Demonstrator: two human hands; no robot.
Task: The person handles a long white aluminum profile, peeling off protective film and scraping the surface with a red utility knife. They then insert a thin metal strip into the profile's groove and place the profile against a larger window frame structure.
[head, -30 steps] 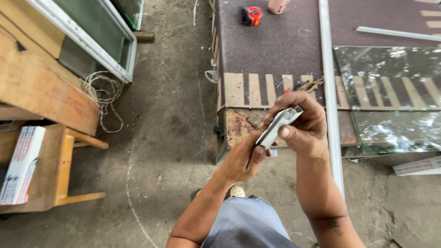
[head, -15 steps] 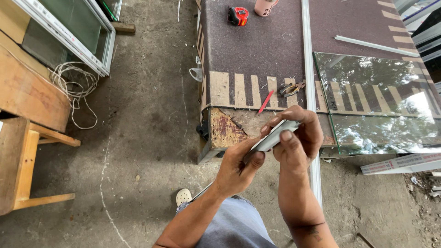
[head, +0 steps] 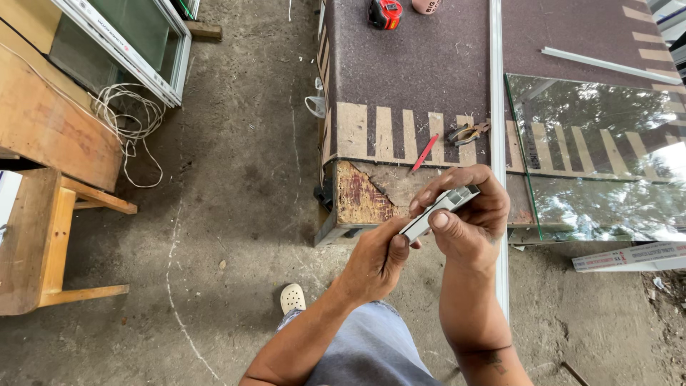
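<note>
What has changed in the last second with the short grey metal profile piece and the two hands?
Little: both hands, left hand and right hand, still grip the short grey metal profile piece, now tilted slightly flatter. The view shifted, showing a white shoe. Workbench items unchanged.

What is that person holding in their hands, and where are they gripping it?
A short grey profile piece. The right hand wraps its upper end; the left hand pinches its lower end.
</note>
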